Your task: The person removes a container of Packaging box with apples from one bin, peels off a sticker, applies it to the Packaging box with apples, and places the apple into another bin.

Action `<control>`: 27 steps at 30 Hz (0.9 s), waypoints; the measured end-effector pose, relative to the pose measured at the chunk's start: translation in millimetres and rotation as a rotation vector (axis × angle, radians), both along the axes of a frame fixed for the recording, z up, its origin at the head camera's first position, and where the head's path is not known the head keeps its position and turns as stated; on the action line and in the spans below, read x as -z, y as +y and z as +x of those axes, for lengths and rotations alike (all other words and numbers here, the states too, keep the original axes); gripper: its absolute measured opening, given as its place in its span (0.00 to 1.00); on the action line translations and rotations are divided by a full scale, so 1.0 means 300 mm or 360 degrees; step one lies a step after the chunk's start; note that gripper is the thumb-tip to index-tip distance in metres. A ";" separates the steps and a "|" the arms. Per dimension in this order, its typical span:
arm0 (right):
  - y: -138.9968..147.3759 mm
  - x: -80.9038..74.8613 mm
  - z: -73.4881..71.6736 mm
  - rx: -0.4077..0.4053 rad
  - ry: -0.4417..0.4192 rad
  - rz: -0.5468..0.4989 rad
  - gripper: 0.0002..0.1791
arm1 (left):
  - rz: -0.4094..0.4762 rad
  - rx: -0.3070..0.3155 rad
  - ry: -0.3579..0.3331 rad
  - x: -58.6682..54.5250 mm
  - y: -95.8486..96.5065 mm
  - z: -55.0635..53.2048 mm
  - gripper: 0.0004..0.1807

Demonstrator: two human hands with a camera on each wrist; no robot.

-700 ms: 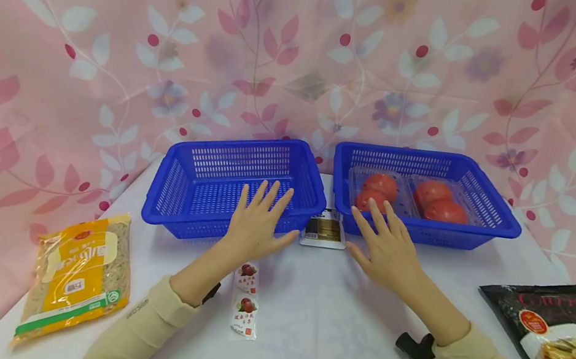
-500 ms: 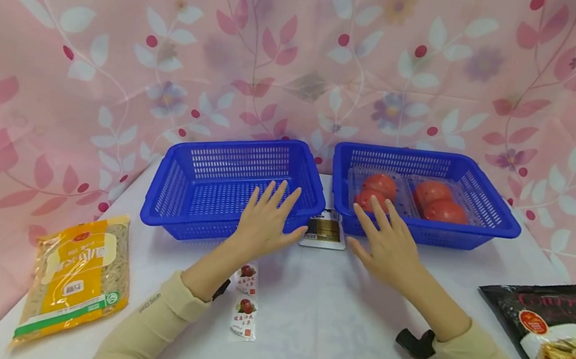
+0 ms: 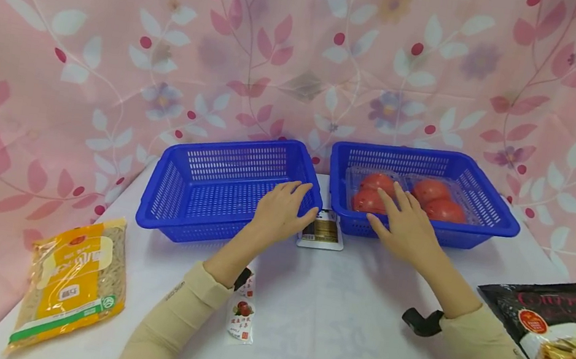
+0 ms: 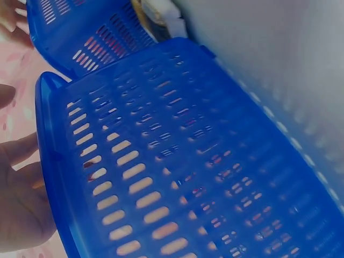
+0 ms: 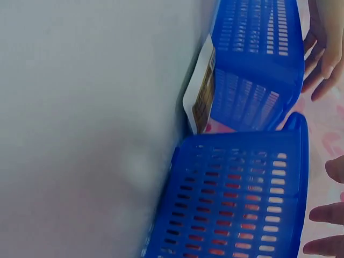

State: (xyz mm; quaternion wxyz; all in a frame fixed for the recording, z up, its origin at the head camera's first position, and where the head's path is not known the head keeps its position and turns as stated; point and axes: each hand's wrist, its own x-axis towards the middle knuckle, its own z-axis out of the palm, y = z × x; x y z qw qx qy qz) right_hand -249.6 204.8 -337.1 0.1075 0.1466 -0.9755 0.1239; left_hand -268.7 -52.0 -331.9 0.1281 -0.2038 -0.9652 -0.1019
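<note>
Blue plastic: left basket (image 3: 221, 197) and right basket (image 3: 458, 238) side by side, flat packet (image 3: 322, 233) between their near corners. Your left hand (image 3: 279, 210) is loose, fingers apart and slightly bent, at the left basket's near-right corner. Your right hand (image 3: 410, 230) spreads over the right basket's near rim, before the red fruits (image 3: 444, 210) inside. Rim contact: cannot tell for either.
</note>
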 end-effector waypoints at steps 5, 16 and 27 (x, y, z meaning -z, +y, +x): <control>0.030 -0.017 -0.037 0.0019 -0.0105 -0.0105 0.37 | 0.0081 0.0049 -0.0065 -0.024 0.030 -0.030 0.24; 0.048 -0.034 -0.154 0.0041 -0.0304 -0.0177 0.36 | 0.0275 0.0114 -0.0313 -0.098 0.180 -0.128 0.26; 0.063 -0.035 -0.207 0.0034 -0.0396 -0.0160 0.36 | 0.0360 0.0209 -0.0410 -0.096 0.275 -0.187 0.28</control>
